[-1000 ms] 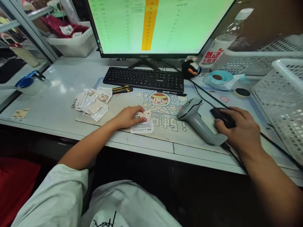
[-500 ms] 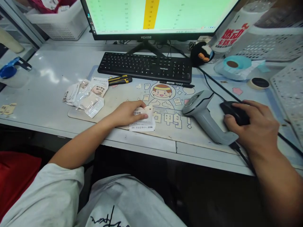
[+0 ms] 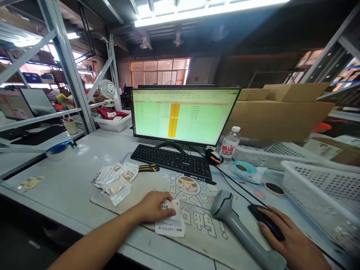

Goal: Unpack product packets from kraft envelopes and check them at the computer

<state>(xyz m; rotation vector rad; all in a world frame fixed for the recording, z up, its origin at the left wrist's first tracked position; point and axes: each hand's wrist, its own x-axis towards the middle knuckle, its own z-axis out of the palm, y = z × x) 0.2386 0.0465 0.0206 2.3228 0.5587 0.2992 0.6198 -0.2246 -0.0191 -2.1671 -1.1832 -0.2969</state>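
Observation:
My left hand [image 3: 157,207] is closed on a small white printed packet [image 3: 170,227], thumb on top, at the front edge of the desk mat [image 3: 194,245]. On a black computer mouse [image 3: 266,221] rests my right hand [image 3: 289,236], its fingers curved over it. Between the two hands lies a grey barcode scanner [image 3: 242,228], untouched. A loose pile of similar packets [image 3: 115,180] sits left of my left hand. Beyond the mat's cartoon print is a black keyboard [image 3: 174,161], below a lit monitor [image 3: 208,116] with a spreadsheet.
Yellow-and-black utility knives [image 3: 149,168] and a black pen [image 3: 199,179] lie by the keyboard. A bottle [image 3: 229,145], a roll of blue tape [image 3: 244,168] and a white basket [image 3: 317,198] stand at right. Another white basket [image 3: 112,123] is at back left.
The head view has tilted up, so the whole monitor and the room behind now show. My left hand still holds the packet, and my right hand stays on the mouse.

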